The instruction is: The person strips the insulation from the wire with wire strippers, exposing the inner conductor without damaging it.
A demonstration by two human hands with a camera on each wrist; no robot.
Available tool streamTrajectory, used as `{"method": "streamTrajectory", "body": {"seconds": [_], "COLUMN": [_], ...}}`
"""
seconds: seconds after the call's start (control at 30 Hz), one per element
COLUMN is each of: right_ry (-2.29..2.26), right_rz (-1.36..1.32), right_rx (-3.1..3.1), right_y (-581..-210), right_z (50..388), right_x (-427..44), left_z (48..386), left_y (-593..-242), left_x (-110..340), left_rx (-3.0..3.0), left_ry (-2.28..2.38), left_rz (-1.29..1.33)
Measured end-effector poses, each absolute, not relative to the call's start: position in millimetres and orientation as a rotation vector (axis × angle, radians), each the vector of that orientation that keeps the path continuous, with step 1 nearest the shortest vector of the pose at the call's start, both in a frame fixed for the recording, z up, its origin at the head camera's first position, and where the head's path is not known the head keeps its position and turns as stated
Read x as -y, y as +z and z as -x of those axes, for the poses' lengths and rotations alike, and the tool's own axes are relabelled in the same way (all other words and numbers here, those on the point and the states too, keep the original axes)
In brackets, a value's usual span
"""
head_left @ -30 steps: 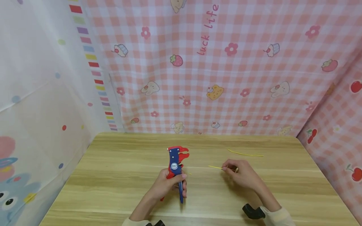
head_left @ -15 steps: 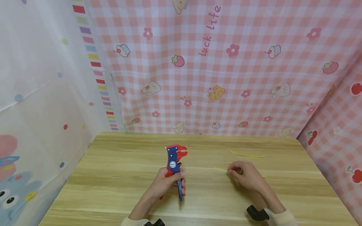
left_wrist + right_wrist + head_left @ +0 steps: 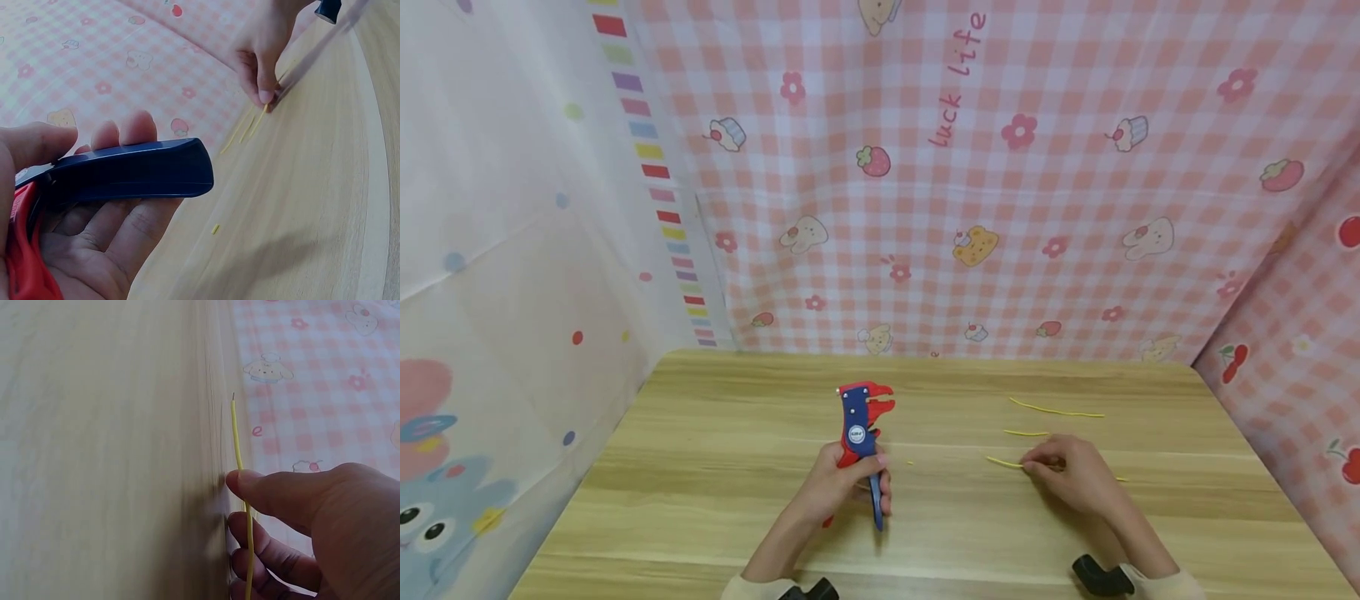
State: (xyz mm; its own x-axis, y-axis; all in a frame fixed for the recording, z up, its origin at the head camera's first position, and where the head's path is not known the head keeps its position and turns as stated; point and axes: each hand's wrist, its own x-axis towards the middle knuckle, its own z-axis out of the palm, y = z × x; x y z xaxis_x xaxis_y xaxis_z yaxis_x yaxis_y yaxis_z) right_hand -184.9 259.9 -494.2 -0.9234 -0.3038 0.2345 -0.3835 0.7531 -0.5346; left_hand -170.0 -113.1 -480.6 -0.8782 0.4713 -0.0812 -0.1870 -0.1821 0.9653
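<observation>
Right grip [image 3: 1072, 475]: one of three wires [image 3: 1004, 462]

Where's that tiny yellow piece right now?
In the head view, the tiny yellow piece lies on the table, just right of the left hand and the red-and-blue tool it holds.

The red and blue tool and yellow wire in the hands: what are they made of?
The red and blue tool: perhaps hard plastic or painted metal; its blue handle looks smooth with a faint sheen. The yellow wire: probably satin plastic around metal, as a thin, dark bare tip protrudes.
</observation>
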Motion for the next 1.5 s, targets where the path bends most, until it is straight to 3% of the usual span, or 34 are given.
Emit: {"method": "streamTrajectory", "body": {"seconds": [0.77, 1.5], "right_ry": [1.016, 1.031], "right_rz": [-0.366, -0.29], "right_rx": [2.836, 2.807], "right_y": [-486.5, -502.2], "right_z": [191.6, 210.0], "right_x": [-263.4, -261.4], "left_z": [177.6, 171.7], "left_y": [-477.1, -487.3], "left_x": [120.2, 119.7], "left_rx": [-1.686, -1.67], "left_ry": [2.117, 2.06], "left_rz": [-0.331, -0.293]}}
